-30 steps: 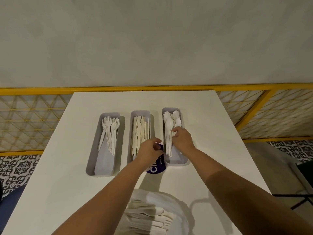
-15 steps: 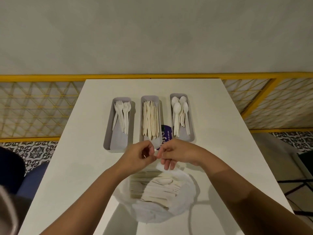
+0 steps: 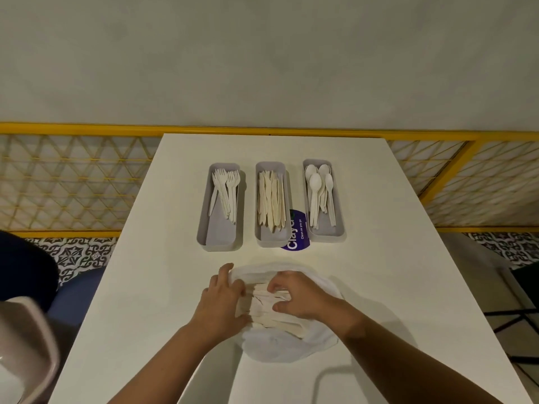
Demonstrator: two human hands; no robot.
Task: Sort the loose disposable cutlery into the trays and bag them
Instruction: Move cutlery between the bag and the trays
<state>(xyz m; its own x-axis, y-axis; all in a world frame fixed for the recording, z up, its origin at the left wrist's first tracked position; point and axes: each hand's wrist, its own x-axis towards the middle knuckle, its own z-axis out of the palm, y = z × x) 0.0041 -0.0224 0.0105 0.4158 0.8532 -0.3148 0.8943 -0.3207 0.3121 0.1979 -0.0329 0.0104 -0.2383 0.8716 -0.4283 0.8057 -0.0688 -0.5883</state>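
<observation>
Fingers of both hands curl around loose white plastic cutlery in a thin white plastic bag.
Left hand and right hand grip the pile near the white tabletop's front edge. Three grey trays hold forks, knives and spoons toward the far edge.

Single head cam, wide-angle, looking forward and down over the white table. Sitting close above its near half; far edge and wall filling the upper frame. No second view overlapping.
</observation>
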